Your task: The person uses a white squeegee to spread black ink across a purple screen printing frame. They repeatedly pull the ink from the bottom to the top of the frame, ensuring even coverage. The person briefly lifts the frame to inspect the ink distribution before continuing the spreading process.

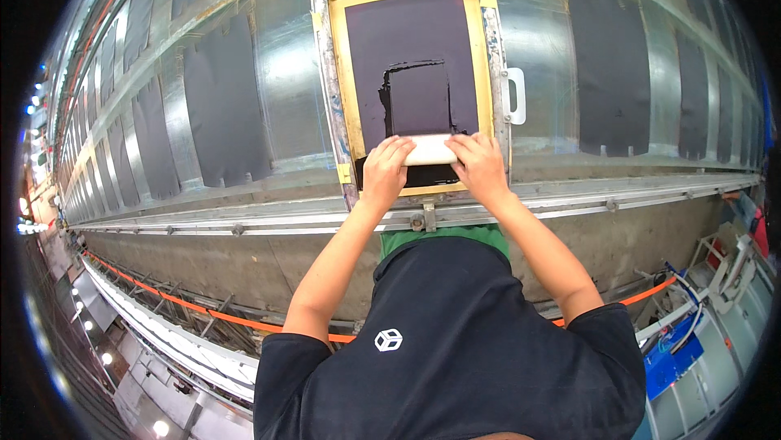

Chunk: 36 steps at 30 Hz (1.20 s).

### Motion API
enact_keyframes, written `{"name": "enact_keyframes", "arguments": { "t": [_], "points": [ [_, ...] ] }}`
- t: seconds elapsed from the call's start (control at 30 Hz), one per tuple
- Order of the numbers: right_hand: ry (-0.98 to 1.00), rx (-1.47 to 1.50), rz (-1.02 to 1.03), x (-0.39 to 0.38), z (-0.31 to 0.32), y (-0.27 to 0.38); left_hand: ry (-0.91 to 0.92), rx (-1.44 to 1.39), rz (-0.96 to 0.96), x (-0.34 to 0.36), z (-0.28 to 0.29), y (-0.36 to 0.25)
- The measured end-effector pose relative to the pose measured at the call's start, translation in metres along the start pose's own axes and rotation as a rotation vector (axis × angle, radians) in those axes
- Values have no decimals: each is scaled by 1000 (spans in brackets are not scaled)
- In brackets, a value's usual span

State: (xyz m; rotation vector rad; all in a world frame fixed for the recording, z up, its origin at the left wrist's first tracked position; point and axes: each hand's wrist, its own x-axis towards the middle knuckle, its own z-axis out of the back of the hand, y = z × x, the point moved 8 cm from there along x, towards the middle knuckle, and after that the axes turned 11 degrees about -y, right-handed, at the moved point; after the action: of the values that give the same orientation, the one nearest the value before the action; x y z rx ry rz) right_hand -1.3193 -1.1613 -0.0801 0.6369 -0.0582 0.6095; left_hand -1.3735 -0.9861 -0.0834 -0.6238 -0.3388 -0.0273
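Note:
A screen printing frame (333, 41) with yellow tape borders lies on the long metal table in the middle of the head view. Its dark mesh (411, 33) shows black ink (431, 175) along the lower end and streaks outlining a rectangle. My left hand (386, 167) and my right hand (480, 163) grip the two ends of a pale squeegee (429, 149) over the lower part of the mesh, fingers bent over its top. A white handle (514, 96) is fixed to the frame's right side.
Dark fabric pieces (220, 106) lie in rows along the metal table (529, 49) on both sides. A rail (309, 224) runs along its near edge. Orange strips (195, 308) are below, with blue and grey equipment (675, 359) at lower right.

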Motion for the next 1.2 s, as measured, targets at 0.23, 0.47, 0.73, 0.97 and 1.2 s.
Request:
{"name": "enact_keyframes", "arguments": {
  "t": [0.23,0.47,0.73,0.97,1.2],
  "points": [
    [-209,-17,82,119,3,-38,-154,-28,-38,113,-8,38],
    [-131,-4,48,58,-3,-21,-44,-24,-55,65,-10,23],
    [64,189,-16,-32,-4,-4,80,44,15,-35,-3,-4],
    [-569,93,-442,36,32,-186,-45,-61,141,70,-3,45],
    [-367,333,-666,71,0,-204,-173,16,42,65,-10,42]
  ]
}}
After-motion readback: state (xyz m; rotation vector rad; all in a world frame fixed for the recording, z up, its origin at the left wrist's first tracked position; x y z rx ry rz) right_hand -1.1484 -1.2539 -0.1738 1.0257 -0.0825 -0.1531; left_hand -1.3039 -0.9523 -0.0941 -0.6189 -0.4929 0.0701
